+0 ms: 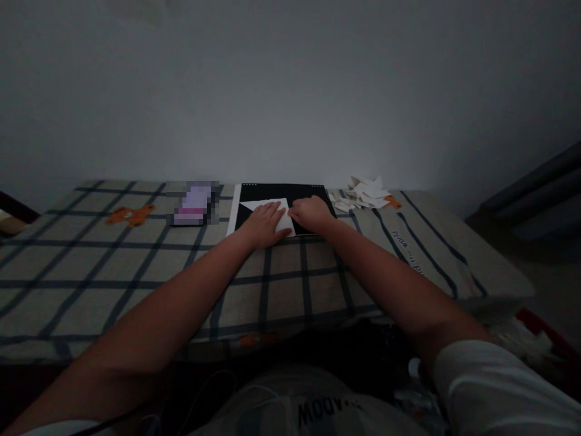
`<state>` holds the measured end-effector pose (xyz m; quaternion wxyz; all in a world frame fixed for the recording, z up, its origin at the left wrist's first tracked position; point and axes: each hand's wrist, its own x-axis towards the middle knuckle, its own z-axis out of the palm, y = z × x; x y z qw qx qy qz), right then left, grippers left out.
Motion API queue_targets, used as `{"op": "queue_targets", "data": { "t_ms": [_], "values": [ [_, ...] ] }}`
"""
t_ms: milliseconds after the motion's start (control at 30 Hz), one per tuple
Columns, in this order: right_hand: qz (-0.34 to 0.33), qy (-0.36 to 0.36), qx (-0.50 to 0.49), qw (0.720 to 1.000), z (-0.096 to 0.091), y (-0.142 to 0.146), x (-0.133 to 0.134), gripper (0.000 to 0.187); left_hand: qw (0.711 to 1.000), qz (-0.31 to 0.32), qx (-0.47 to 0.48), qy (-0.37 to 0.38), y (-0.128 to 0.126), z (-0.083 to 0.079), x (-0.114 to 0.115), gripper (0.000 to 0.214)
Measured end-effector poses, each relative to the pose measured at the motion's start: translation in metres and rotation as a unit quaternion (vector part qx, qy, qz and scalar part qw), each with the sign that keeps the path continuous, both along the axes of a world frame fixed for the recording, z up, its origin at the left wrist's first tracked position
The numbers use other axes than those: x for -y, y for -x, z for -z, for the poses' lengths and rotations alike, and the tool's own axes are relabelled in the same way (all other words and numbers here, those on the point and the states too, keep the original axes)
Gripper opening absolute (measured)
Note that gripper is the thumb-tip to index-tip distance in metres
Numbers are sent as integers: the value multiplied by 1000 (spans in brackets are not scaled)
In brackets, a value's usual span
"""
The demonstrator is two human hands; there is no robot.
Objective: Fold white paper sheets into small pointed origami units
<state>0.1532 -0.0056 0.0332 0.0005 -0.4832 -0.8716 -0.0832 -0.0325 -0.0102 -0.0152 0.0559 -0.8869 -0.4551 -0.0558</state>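
A white sheet of paper (265, 205), partly folded, lies on a black board (281, 192) at the far side of the checked cloth. My left hand (264, 224) rests flat on the paper with its fingers stretched out. Just to its right, my right hand (311, 213) presses down on the paper's right edge, fingers curled together. Both arms reach straight forward from the near edge.
A checked cloth with orange bear prints (113, 260) covers the surface. A pile of folded white paper pieces (365, 192) lies right of the board. A blurred purple object (194, 204) sits left of it. A plain wall stands behind.
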Motion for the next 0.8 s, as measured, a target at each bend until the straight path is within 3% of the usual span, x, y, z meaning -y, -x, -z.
{"op": "queue_targets", "data": {
  "t_ms": [200, 433, 800],
  "values": [
    [-3, 19, -1, 1000, 4, -12, 20, 43, 1000, -4, -8, -2, -1, 0, 0, 74],
    [-80, 2, 23, 997, 4, -21, 34, 30, 1000, -7, -2, 4, -2, -2, 1, 74],
    [-113, 34, 38, 992, -3, -31, 47, 31, 1000, -5, -5, -6, -1, -1, 1, 74]
  ]
}}
